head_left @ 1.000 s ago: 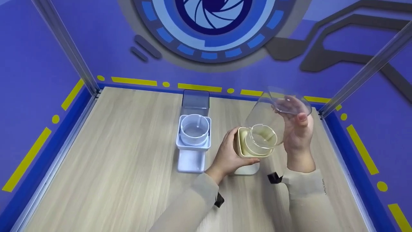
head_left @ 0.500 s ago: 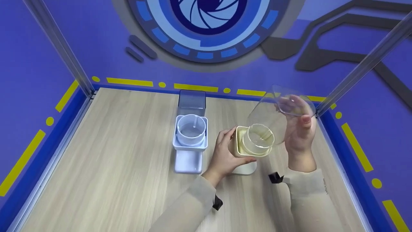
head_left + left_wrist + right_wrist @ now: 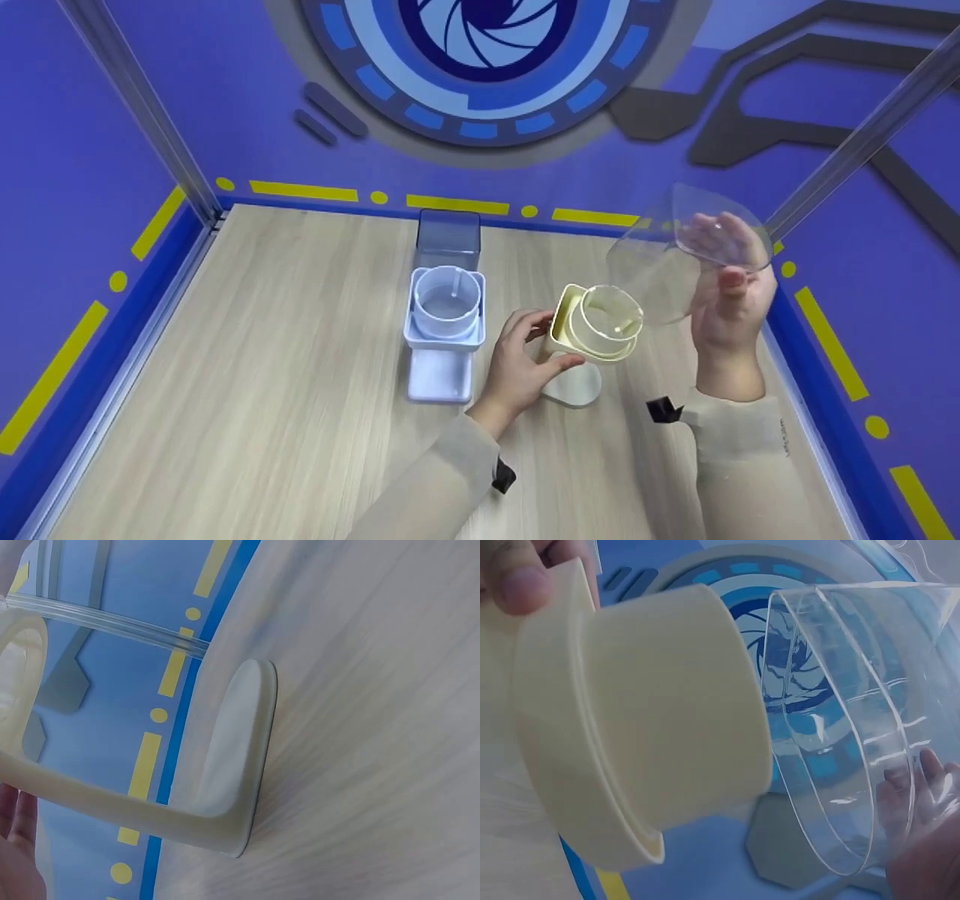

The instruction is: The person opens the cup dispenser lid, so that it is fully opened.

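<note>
My left hand (image 3: 517, 367) grips the side of a cream dispenser stand (image 3: 574, 330), which has a round open collar on top and a flat foot (image 3: 232, 742) below. In the head view the stand leans a little to the right. To its right, my right hand (image 3: 731, 315) holds a clear plastic container (image 3: 652, 270), thumb on one side and fingers behind. In the right wrist view the container's open rim (image 3: 817, 735) faces the cream collar (image 3: 667, 705), with a narrow gap at most. My left thumb (image 3: 521, 585) lies on the stand's edge.
Left of my hands stands a pale blue dispenser stand (image 3: 446, 330) with a round collar and a low tray (image 3: 440, 375) in front. A smoky grey clear container (image 3: 448, 232) is behind it. Blue panels (image 3: 450, 169) and metal posts (image 3: 142, 112) border the wooden table (image 3: 300, 375).
My right hand has moved right with the clear container, away from the cream collar it overlapped in the head view. The cream stand in my left hand has turned and tilted slightly.
</note>
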Demonstrator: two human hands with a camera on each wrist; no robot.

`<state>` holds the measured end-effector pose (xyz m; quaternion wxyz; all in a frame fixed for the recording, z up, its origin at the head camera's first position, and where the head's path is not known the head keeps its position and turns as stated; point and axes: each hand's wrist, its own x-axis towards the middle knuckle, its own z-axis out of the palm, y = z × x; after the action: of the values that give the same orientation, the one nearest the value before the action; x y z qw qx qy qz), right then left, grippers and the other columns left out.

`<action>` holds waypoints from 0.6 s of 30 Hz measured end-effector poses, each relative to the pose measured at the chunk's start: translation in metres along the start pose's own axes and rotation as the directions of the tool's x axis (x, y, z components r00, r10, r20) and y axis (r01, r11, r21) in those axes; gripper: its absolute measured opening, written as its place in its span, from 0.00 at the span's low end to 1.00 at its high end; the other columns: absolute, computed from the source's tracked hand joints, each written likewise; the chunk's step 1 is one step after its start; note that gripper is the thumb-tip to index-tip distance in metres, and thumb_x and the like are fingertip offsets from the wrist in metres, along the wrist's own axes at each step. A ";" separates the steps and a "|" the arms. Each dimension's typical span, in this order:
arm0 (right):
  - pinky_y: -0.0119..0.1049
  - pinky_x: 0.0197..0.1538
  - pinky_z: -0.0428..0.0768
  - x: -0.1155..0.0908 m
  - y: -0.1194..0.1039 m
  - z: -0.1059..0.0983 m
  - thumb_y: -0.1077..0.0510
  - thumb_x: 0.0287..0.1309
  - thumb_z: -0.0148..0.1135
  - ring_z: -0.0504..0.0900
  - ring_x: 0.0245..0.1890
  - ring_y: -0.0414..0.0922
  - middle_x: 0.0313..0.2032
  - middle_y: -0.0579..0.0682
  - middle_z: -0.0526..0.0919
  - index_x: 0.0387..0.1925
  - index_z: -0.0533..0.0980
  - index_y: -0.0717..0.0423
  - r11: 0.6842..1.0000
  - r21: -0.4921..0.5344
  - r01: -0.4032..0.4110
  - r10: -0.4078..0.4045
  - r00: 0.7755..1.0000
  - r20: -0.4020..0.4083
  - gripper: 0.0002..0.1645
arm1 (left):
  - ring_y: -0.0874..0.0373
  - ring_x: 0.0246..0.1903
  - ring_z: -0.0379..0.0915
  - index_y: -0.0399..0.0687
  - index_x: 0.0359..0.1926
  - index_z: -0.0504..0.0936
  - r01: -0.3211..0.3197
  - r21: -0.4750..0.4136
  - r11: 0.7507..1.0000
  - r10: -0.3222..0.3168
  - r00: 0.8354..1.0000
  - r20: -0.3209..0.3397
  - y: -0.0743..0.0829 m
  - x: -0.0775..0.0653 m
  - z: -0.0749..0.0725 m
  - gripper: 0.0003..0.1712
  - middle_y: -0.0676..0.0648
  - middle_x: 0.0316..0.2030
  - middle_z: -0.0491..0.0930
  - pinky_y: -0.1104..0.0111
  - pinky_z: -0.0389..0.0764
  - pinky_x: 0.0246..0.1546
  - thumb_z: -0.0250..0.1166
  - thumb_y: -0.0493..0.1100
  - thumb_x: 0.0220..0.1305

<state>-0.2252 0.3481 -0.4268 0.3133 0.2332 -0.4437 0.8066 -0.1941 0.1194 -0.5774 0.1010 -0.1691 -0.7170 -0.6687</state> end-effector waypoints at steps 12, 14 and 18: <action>0.41 0.68 0.87 0.004 -0.011 -0.023 0.47 0.33 1.01 0.90 0.55 0.54 0.54 0.61 0.91 0.59 0.82 0.63 0.993 -0.118 0.025 -0.047 0.981 -0.188 0.53 | 0.52 0.57 0.89 0.43 0.64 0.89 -0.027 0.018 0.999 0.029 0.997 -0.069 -0.005 -0.012 -0.003 0.32 0.46 0.57 0.86 0.63 0.88 0.67 0.86 0.45 0.61; 0.40 0.68 0.87 0.003 -0.008 -0.029 0.48 0.31 1.01 0.89 0.56 0.54 0.54 0.60 0.90 0.59 0.81 0.62 0.991 -0.130 0.023 -0.052 0.974 -0.221 0.54 | 0.52 0.53 0.90 0.43 0.61 0.90 -0.046 0.025 0.999 0.048 0.994 -0.097 -0.007 -0.014 -0.004 0.27 0.46 0.54 0.87 0.63 0.90 0.63 0.85 0.45 0.63; 0.38 0.67 0.87 0.001 -0.003 -0.038 0.51 0.31 1.02 0.88 0.57 0.53 0.55 0.61 0.89 0.59 0.79 0.62 0.987 -0.157 0.026 -0.068 0.960 -0.271 0.54 | 0.50 0.52 0.91 0.41 0.58 0.91 -0.092 0.035 0.995 0.095 0.988 -0.120 -0.010 -0.015 -0.004 0.23 0.44 0.52 0.88 0.64 0.91 0.60 0.83 0.44 0.65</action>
<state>-0.2275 0.3827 -0.4429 0.4078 0.1046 -0.4504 0.7873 -0.1838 0.1131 -0.5916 0.1783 -0.1599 -0.7106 -0.6616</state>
